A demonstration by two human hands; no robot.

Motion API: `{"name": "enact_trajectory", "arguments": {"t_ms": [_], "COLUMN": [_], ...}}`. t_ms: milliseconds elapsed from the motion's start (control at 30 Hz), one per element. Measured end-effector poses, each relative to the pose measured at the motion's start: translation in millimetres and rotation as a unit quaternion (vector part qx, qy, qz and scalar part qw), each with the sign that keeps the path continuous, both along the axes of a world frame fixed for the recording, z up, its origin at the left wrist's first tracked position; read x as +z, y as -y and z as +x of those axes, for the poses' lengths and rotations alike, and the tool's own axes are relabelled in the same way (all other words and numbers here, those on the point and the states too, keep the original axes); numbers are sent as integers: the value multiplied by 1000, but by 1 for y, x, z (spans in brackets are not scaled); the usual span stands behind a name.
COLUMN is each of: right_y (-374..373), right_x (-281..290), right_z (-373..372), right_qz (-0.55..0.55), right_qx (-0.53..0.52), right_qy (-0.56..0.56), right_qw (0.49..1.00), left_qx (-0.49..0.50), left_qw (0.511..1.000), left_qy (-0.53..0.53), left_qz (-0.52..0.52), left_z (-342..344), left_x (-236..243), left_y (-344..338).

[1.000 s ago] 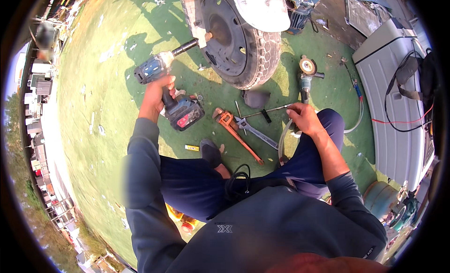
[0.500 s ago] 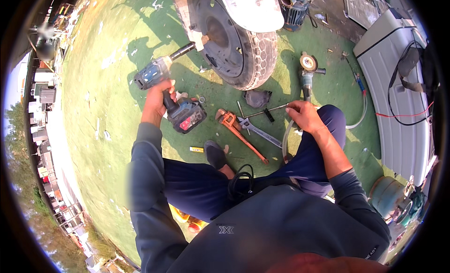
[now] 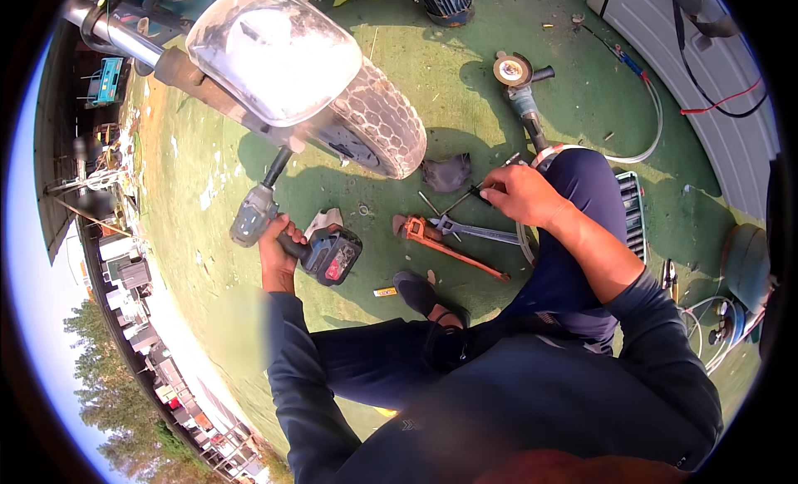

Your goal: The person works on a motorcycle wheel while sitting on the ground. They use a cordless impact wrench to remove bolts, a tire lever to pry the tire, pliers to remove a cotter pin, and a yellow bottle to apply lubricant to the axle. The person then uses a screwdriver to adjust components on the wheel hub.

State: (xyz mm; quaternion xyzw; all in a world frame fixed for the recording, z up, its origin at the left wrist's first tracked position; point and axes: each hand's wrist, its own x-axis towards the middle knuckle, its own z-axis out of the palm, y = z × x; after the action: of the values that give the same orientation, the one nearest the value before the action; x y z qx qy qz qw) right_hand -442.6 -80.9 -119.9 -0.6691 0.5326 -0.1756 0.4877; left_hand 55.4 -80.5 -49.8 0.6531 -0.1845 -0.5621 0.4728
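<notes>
My left hand (image 3: 279, 247) grips a cordless impact wrench (image 3: 331, 255), whose long socket reaches up to the metal fork (image 3: 193, 83) beside the tyre (image 3: 382, 126) and white mudguard (image 3: 270, 56). My right hand (image 3: 509, 188) is closed on a thin metal rod (image 3: 455, 204) with a dark handle, beside my raised knee. Below that rod lie an orange pipe wrench (image 3: 449, 254) and a silver adjustable wrench (image 3: 482, 232). A dark crumpled object (image 3: 447, 173) rests near the tyre.
An angle grinder (image 3: 524, 101) lies at upper right, near thin hoses (image 3: 657, 126) and a grey plastic case (image 3: 698, 110). A socket tray (image 3: 633, 214) is beside my knee. A motor (image 3: 445, 3) stands behind; a small cylinder (image 3: 748, 268) is at right.
The view has shifted, showing more of the fork and mudguard. The impact wrench is tilted more steeply, socket upward. My left hand is lower and my right hand slightly left; both keep their grips.
</notes>
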Motion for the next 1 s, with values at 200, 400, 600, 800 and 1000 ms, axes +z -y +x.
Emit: {"name": "enact_trajectory", "arguments": {"t_ms": [200, 400, 600, 800, 1000], "right_y": [-21, -24, -21, -20, -13], "right_x": [10, 18, 24, 20, 22], "right_z": [-6, -25, -38, -26, -21], "right_qz": [-2, 35, 43, 55, 70], "right_qx": [-7, -37, -45, -29, -25], "right_qy": [35, 42, 27, 5, -7], "right_qw": [999, 998, 998, 998, 997], "left_qx": [-5, 7, 4, 3, -7], "left_qw": [999, 998, 999, 999, 1000], "left_qy": [34, 53, 45, 31, 25], "left_qz": [5, 18, 6, 16, -4], "left_z": [-7, -12, 7, 11, 10], "left_x": [14, 16, 3, 2, 9], "left_y": [-2, -3, -4, -8, -2]}}
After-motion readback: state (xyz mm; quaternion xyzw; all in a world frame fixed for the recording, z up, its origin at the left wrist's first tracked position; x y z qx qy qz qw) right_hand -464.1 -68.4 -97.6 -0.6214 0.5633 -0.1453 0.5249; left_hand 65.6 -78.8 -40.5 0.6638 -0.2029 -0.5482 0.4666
